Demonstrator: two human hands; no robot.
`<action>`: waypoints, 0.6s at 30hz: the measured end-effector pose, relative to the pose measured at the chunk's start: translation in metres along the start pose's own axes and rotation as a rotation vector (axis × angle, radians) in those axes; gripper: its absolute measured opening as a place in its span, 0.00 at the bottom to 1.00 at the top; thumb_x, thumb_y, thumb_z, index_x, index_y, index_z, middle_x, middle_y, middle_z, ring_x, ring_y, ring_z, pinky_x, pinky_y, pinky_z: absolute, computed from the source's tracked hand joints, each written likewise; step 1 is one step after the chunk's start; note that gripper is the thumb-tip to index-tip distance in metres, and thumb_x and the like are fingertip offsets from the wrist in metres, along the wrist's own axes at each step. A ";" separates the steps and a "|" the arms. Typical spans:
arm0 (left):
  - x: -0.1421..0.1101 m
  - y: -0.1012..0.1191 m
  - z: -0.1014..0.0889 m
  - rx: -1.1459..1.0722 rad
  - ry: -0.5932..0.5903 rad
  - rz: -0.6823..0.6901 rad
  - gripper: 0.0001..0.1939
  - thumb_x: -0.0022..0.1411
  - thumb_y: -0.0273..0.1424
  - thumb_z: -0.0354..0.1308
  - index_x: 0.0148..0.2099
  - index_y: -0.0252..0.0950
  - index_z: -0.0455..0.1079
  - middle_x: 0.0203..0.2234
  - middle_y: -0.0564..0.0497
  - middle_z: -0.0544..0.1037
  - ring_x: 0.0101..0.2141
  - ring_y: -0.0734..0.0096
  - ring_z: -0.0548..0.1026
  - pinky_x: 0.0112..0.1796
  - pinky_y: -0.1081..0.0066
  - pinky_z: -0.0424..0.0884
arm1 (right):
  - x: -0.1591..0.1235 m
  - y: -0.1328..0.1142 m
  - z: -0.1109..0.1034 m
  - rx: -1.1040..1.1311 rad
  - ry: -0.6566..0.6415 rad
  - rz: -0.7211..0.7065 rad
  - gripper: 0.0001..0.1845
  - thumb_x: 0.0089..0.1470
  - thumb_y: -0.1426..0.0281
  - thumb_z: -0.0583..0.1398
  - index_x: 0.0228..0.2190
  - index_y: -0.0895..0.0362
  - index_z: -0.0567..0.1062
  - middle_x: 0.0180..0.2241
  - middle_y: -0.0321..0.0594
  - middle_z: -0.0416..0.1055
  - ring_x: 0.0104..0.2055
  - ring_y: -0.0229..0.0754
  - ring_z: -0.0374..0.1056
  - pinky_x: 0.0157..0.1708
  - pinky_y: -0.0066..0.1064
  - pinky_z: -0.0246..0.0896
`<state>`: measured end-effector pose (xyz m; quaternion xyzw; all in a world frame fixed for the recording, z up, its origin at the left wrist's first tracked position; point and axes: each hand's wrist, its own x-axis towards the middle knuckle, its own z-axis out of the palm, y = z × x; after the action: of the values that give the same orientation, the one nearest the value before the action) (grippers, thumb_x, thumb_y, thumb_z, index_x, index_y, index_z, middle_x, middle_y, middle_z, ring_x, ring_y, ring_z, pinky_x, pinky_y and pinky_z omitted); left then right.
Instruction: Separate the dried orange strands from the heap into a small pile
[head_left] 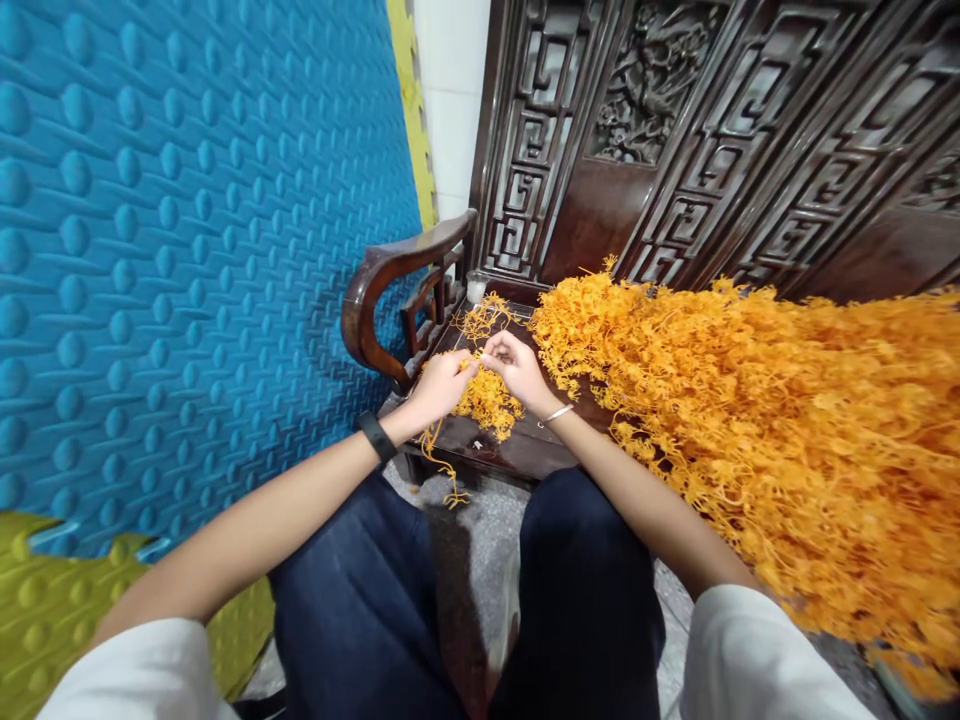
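My left hand [445, 382] is closed in a pinch round orange branching plastic stems; one stem [442, 465] dangles below it past the bench edge. Close by, nearly touching it, my right hand [514, 368] has thumb and forefinger pinched together at the same orange stems. What exactly sits between those right fingertips is too small to make out. Beneath both hands lies a small heap of orange plastic blossoms [491, 405] on the dark wooden bench seat [536, 450]. A few loose orange stems [484, 316] lie just behind the hands.
A large pile of orange plastic flower stems [765, 420] covers the bench to the right. The curved wooden armrest [367, 300] rises at left, beside a blue foam mat [187, 250]. Behind stands the carved wooden backrest [600, 210]. A small white object [476, 288] sits in the back corner.
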<state>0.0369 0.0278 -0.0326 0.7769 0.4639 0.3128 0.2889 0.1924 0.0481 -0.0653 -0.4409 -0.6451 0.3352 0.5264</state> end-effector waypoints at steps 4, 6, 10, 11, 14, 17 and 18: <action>-0.014 0.007 -0.004 -0.095 -0.021 0.043 0.11 0.58 0.29 0.49 0.25 0.33 0.65 0.15 0.58 0.59 0.20 0.77 0.57 0.24 0.74 0.52 | 0.009 0.018 -0.045 0.041 0.460 0.157 0.07 0.43 0.74 0.56 0.22 0.55 0.60 0.20 0.29 0.60 0.23 0.33 0.58 0.28 0.27 0.55; -0.020 0.005 -0.009 -0.158 0.016 0.065 0.11 0.59 0.32 0.49 0.26 0.34 0.67 0.16 0.58 0.60 0.20 0.78 0.56 0.23 0.75 0.52 | 0.008 0.025 -0.070 0.038 0.523 0.176 0.07 0.44 0.73 0.56 0.23 0.55 0.60 0.20 0.29 0.60 0.23 0.34 0.58 0.29 0.28 0.56; -0.019 -0.013 -0.020 -0.213 0.113 0.007 0.11 0.58 0.35 0.51 0.27 0.34 0.65 0.14 0.59 0.59 0.17 0.79 0.55 0.21 0.76 0.51 | 0.000 0.033 -0.081 -0.045 0.304 0.134 0.08 0.41 0.69 0.62 0.26 0.57 0.67 0.24 0.33 0.67 0.27 0.35 0.63 0.33 0.30 0.60; -0.019 -0.016 -0.022 -0.222 0.121 -0.014 0.10 0.58 0.35 0.51 0.28 0.34 0.65 0.14 0.59 0.60 0.17 0.79 0.56 0.20 0.76 0.51 | -0.001 0.035 -0.076 -0.092 0.200 0.111 0.09 0.41 0.68 0.62 0.26 0.58 0.69 0.26 0.35 0.68 0.28 0.36 0.64 0.34 0.31 0.61; -0.025 -0.020 -0.029 -0.219 0.115 -0.030 0.10 0.58 0.36 0.51 0.29 0.35 0.65 0.14 0.59 0.60 0.16 0.79 0.57 0.20 0.77 0.52 | -0.001 0.043 -0.056 -0.242 -0.011 0.075 0.09 0.44 0.67 0.62 0.28 0.58 0.71 0.30 0.38 0.70 0.31 0.36 0.65 0.36 0.31 0.63; -0.039 -0.017 -0.038 -0.188 0.113 -0.014 0.11 0.59 0.37 0.51 0.29 0.35 0.65 0.14 0.59 0.61 0.16 0.80 0.58 0.20 0.77 0.53 | 0.001 0.054 -0.047 -0.344 -0.032 0.099 0.13 0.43 0.71 0.61 0.35 0.58 0.72 0.34 0.41 0.71 0.31 0.37 0.66 0.36 0.32 0.64; -0.045 -0.017 -0.042 -0.180 0.122 -0.017 0.12 0.59 0.38 0.51 0.29 0.35 0.65 0.15 0.59 0.62 0.16 0.80 0.58 0.20 0.77 0.54 | 0.002 0.057 -0.046 -0.368 -0.029 0.111 0.14 0.44 0.72 0.61 0.36 0.59 0.72 0.34 0.41 0.72 0.31 0.37 0.66 0.36 0.33 0.64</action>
<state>-0.0204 0.0006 -0.0279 0.7233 0.4572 0.3975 0.3312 0.2498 0.0700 -0.1052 -0.5596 -0.6777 0.2465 0.4084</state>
